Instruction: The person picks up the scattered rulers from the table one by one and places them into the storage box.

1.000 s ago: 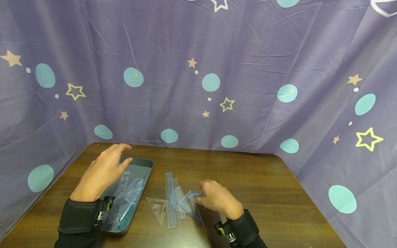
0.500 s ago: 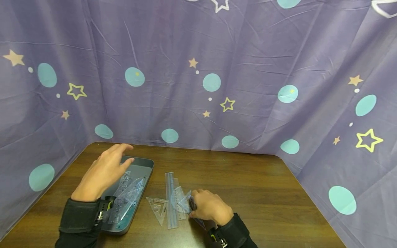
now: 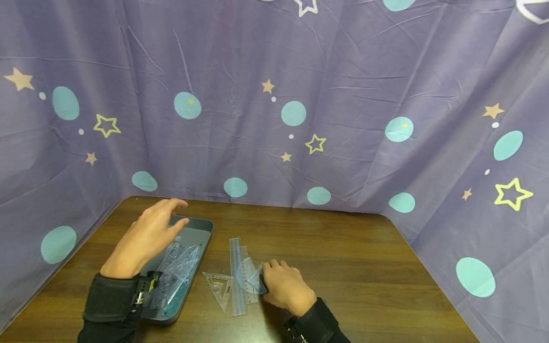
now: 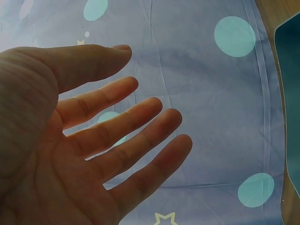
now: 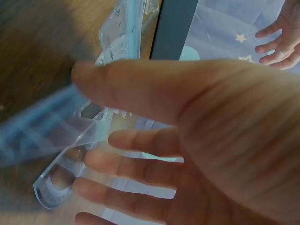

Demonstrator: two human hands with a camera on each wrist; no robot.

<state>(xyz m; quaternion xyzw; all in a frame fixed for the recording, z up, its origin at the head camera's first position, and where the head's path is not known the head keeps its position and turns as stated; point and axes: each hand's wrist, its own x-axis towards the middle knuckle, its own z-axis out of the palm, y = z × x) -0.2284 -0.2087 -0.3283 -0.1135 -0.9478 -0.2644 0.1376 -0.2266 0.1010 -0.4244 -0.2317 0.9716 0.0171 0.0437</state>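
My left hand [image 3: 143, 238] hovers over the grey tray [image 3: 201, 231] with fingers spread and thumb apart, holding nothing. Clear drawing tools [image 3: 177, 271] lie in the tray, partly hidden by that arm. On the table to the right, my right hand [image 3: 288, 288] pinches a clear bluish set square [image 5: 42, 124], which is tilted and blurred in the right wrist view. Left of that hand lie a clear protractor [image 3: 256, 284], a long straight ruler [image 3: 238, 290] and a small triangle [image 3: 218, 289]. In the head view the hand hides most of the held piece.
The brown wooden table [image 3: 356, 271] reaches back to a purple curtain [image 3: 343, 85] printed with stars and dots. The curtain also hangs along both sides. A clear piece with a rounded end [image 5: 51, 187] shows below the held one in the right wrist view.
My right hand has moved left and down to the clear pieces and taken hold of the set square, which has left its place on the table. The left hand has hardly moved.
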